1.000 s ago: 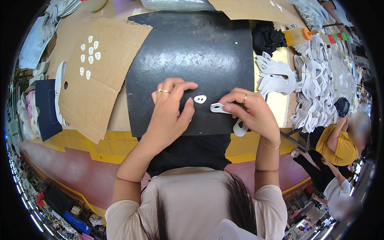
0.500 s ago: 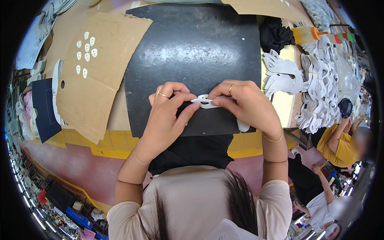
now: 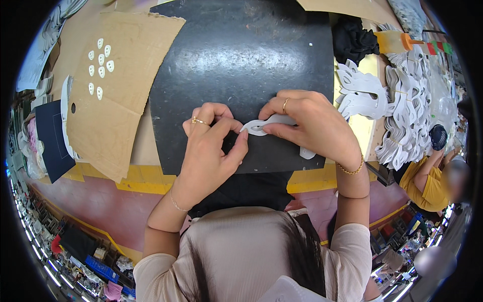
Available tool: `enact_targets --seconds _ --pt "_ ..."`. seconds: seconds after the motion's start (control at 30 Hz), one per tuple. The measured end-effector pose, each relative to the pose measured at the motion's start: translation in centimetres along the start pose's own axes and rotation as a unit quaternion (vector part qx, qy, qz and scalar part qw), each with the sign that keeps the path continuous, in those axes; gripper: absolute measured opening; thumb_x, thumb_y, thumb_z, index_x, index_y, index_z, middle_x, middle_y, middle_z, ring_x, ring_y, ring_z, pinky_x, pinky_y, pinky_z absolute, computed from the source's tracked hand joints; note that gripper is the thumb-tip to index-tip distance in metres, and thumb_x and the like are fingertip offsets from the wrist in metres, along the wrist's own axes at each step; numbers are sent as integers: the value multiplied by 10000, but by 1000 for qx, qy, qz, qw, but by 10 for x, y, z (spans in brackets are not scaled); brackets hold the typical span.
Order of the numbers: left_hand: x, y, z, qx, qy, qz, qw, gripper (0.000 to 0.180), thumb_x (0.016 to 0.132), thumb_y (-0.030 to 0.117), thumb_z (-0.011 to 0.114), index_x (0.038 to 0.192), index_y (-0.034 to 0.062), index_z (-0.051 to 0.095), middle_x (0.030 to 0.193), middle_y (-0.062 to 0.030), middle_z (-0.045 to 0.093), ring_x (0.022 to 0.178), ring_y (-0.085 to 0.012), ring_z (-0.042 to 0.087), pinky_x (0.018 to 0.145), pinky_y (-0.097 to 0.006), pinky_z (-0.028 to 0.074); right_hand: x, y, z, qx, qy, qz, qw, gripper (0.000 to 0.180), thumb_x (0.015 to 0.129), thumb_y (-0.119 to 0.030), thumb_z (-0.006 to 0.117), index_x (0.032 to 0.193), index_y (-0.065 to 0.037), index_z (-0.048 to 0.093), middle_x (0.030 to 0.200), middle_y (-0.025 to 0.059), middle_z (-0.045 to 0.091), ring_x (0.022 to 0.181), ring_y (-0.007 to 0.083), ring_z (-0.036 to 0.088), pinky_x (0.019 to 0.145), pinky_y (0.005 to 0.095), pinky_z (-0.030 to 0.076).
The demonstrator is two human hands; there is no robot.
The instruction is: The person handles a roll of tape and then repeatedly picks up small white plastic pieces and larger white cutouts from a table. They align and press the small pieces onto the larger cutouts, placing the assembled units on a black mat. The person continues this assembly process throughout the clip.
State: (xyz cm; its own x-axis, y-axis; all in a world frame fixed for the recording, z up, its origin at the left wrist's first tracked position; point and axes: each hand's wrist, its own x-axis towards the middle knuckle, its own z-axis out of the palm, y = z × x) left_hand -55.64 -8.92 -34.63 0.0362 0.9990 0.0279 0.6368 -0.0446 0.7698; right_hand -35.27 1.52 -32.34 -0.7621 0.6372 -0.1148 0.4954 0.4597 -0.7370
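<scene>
Over a black mat (image 3: 221, 85) I hold a pale grey cut-out shoe-upper piece (image 3: 254, 127) between both hands. My left hand (image 3: 209, 141) pinches its pointed left end between thumb and index finger. On the other side my right hand (image 3: 314, 123) grips it with thumb and fingers, covering much of it. An oval spot with holes shows on the piece beside my right thumb. Below my right hand, a pale rounded end (image 3: 307, 153) lies at the mat's front edge; whether it belongs to the same piece is hidden.
Several small white oval patches (image 3: 101, 59) lie on brown cardboard (image 3: 126, 85) at left. Rightward are loose grey cut-outs (image 3: 359, 90), bundled stacks (image 3: 402, 105), black cloth (image 3: 352, 40) and a bottle of amber liquid (image 3: 392, 42). A person in yellow (image 3: 425, 183) is at far right.
The grey piece has turned from a bowed, nearly edge-on pose to show more of its face. My right hand has risen and tilted slightly, and both hands keep their pinch.
</scene>
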Motion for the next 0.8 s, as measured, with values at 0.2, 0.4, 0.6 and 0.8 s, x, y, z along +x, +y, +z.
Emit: enact_targets --seconds 0.2,0.4,0.6,0.8 --pt "0 -1 2 5 2 -9 1000 126 791 89 775 878 60 689 1025 -53 541 972 -236 524 862 -380 327 4 -3 -1 11 -15 30 999 185 816 -121 774 951 -32 686 879 129 696 822 347 679 707 402 529" --pt "0 0 4 12 14 -4 1000 156 757 63 794 869 56 686 1030 -53 550 971 -232 529 864 -381 341 4 -3 -2 -3 -29 40 999 173 823 -140 767 926 -32 679 849 127 681 800 349 670 690 404 520" --pt "-1 -1 5 12 20 -4 1000 162 752 58 797 868 53 684 1023 -49 556 962 -232 533 865 -379 342 4 -3 0 -10 -24 38 999 170 820 -141 771 933 -32 708 851 129 684 803 346 672 698 405 523" --pt "0 -1 5 13 20 0 1000 161 755 58 796 871 56 684 1017 -46 553 958 -231 531 861 -380 341 3 -3 0 -17 -20 36 999 178 810 -141 782 940 -30 732 855 129 685 806 345 673 702 405 523"
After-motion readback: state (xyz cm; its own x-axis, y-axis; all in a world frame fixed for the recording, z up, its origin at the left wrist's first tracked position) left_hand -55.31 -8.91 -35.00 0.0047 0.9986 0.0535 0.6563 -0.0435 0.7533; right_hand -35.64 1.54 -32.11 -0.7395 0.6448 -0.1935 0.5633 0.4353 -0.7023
